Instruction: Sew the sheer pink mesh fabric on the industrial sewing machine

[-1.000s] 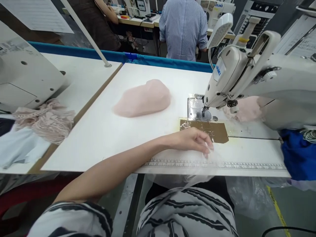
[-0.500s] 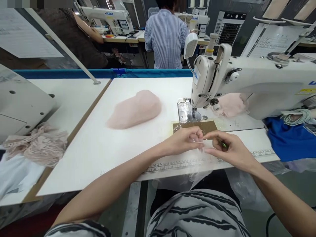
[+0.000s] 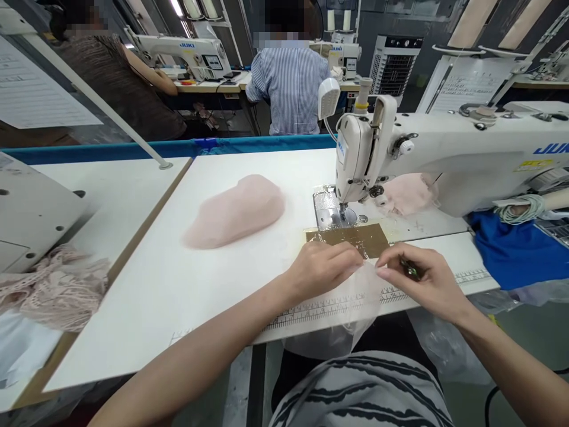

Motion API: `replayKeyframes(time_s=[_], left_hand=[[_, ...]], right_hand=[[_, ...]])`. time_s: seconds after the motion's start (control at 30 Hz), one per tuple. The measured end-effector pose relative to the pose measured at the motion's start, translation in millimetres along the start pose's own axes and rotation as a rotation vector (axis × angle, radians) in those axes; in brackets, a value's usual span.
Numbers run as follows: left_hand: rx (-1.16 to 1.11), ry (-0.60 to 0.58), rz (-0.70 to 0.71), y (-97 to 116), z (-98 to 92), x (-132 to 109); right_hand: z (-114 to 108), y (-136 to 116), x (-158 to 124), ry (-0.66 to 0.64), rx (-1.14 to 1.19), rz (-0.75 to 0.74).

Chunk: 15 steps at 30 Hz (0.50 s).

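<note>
A piece of sheer, pale pink fabric (image 3: 365,293) hangs over the table's front edge, its upper edge stretched between my hands. My left hand (image 3: 326,270) is closed, pinching that edge. A short way to the right, my right hand (image 3: 420,276) pinches the fabric with thumb and forefinger. Tucked in the right palm is a small dark tool with a hint of green (image 3: 409,270); its kind is mostly hidden by the fingers. Just beyond both hands stands the sewing machine (image 3: 362,154), with a shiny brown strip (image 3: 373,237) in front of its needle plate (image 3: 329,209).
A stack of pink cut pieces (image 3: 237,210) lies left of the machine. More pink fabric (image 3: 409,193) sits under its arm. Blue cloth (image 3: 515,249) is at the right, and a heap of pinkish strips (image 3: 66,290) at the left. Two people sit at machines beyond.
My hands have drawn slightly apart, and the sheer fabric now shows stretched between them. My left hand has turned knuckles up. The whole view has shifted a little.
</note>
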<state>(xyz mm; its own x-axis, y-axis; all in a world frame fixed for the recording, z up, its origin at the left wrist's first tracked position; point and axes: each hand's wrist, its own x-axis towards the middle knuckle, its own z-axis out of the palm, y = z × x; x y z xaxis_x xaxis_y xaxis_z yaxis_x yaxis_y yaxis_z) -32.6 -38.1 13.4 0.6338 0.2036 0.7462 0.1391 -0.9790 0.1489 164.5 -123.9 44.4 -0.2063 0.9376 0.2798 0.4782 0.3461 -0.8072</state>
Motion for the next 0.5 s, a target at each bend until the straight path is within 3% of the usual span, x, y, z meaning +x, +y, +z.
replayKeyframes(time_s=[0.07, 0.17, 0.5], left_hand=[[0.04, 0.014, 0.048, 1, -0.1, 1], [0.071, 0.033, 0.081, 2, -0.3, 2], [-0.009, 0.009, 0.005, 4, 0.4, 1]], right_hand=[[0, -1, 3, 0.041, -0.023, -0.046], [0, 1, 7, -0.01, -0.09, -0.138], [1, 13, 1, -0.01, -0.385, -0.441]])
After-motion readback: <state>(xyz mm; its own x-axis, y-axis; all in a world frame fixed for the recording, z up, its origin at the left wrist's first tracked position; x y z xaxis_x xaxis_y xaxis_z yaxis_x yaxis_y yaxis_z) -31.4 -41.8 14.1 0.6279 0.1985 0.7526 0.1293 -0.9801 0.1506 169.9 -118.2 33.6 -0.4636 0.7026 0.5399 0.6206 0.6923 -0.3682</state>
